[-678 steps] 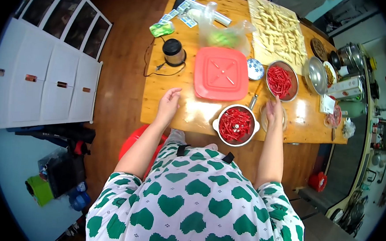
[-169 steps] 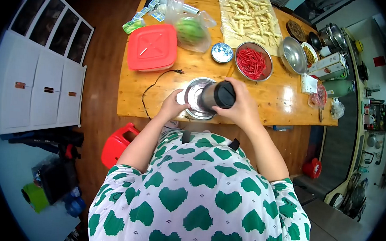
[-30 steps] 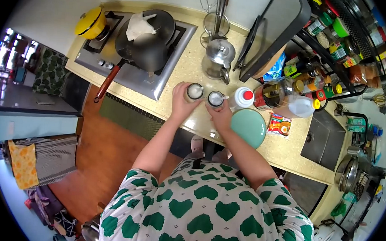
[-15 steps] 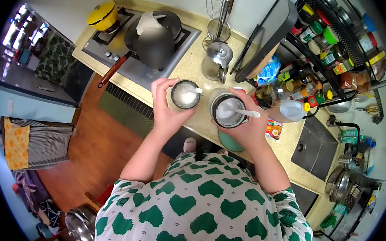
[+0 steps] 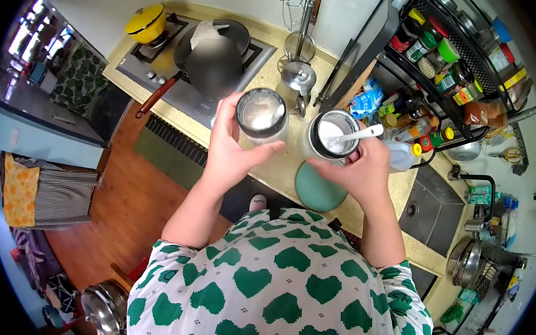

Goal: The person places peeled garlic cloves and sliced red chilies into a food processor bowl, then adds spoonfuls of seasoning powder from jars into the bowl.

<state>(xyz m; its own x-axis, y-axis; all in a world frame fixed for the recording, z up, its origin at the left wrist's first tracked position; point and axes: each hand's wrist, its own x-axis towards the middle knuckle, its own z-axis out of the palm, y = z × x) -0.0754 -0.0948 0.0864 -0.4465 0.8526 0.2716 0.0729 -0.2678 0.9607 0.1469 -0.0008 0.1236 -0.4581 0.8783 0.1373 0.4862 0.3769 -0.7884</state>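
Observation:
My left hand [image 5: 235, 144] is wrapped round a dark-rimmed glass jar [image 5: 262, 117] with white stuff inside, held above the counter. To its right, my right hand [image 5: 363, 167] grips a second dark-rimmed jar [image 5: 332, 136]. White contents show in that one too, and a white spoon [image 5: 359, 135] leans out over its rim to the right. The two jars are apart, both with open tops facing up. Below the right jar lies a round green mat [image 5: 321, 188].
A hob [image 5: 130, 67] at the upper left bears a yellow pot [image 5: 146, 24] and a wok with a long handle [image 5: 157, 96]. A lidded metal pot [image 5: 299, 76] stands behind the jars. Bottles and a spice rack [image 5: 453, 50] fill the right, beside the sink [image 5: 431, 208].
Both jars look larger and have come up closer to the camera. The left one has moved slightly up; the right one has shifted right and up, uncovering more of the green mat.

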